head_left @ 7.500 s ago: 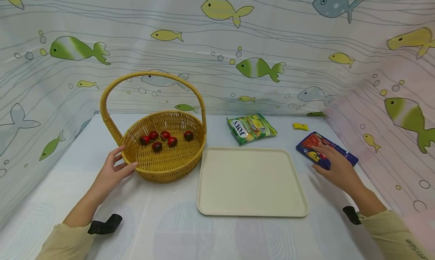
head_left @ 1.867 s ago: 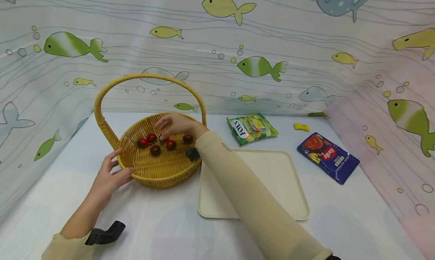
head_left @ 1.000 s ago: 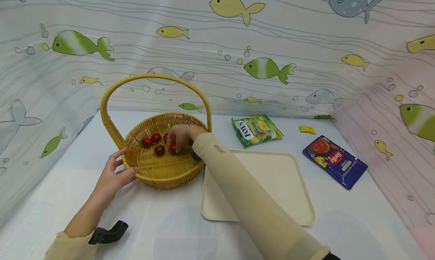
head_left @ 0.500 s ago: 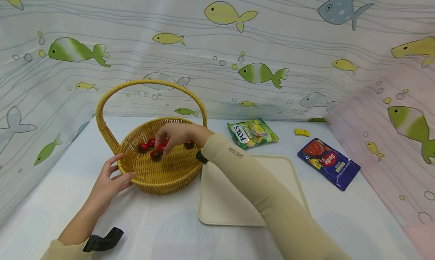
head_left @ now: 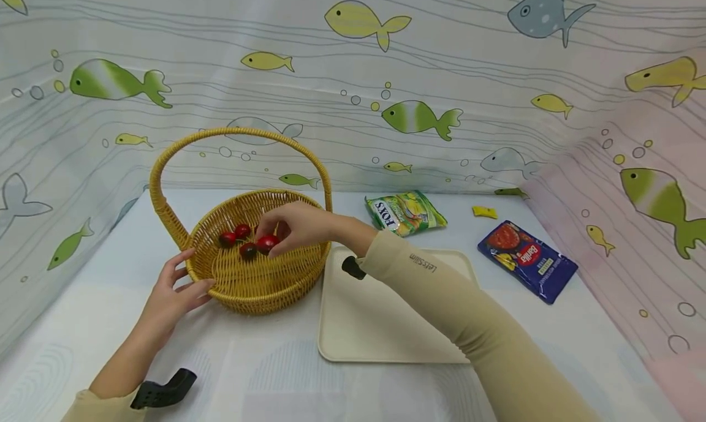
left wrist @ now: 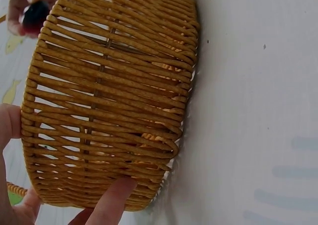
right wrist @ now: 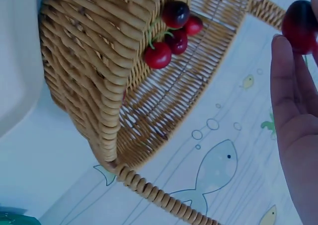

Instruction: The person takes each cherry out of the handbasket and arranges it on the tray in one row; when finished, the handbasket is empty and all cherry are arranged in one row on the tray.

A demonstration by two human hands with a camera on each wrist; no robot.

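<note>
The woven basket (head_left: 259,302) with its tall handle stands at the left of the table. My left hand (head_left: 173,296) holds its near-left side, with fingers (left wrist: 115,197) against the outer wall and at the rim. Above the basket's inside, my right hand (head_left: 300,226) pinches a dark red cherry (right wrist: 299,26) between thumb and fingertips. In the left wrist view that cherry (left wrist: 35,16) shows beyond the rim. Several other cherries (right wrist: 158,55) with green stems lie in the basket; the right hand covers part of the basket's inside in the head view.
A cream tray (head_left: 380,324) lies right of the basket, partly under the right forearm. Behind it is a green Fox's bag (head_left: 405,212). A small yellow packet (head_left: 484,212) and a blue Barilla pouch (head_left: 526,259) lie at the right. A fish-patterned curtain surrounds the table.
My right hand has come from the blue pouch into the basket, reached among the cherries and now lifts one. My left hand stays at the basket's rim.
</note>
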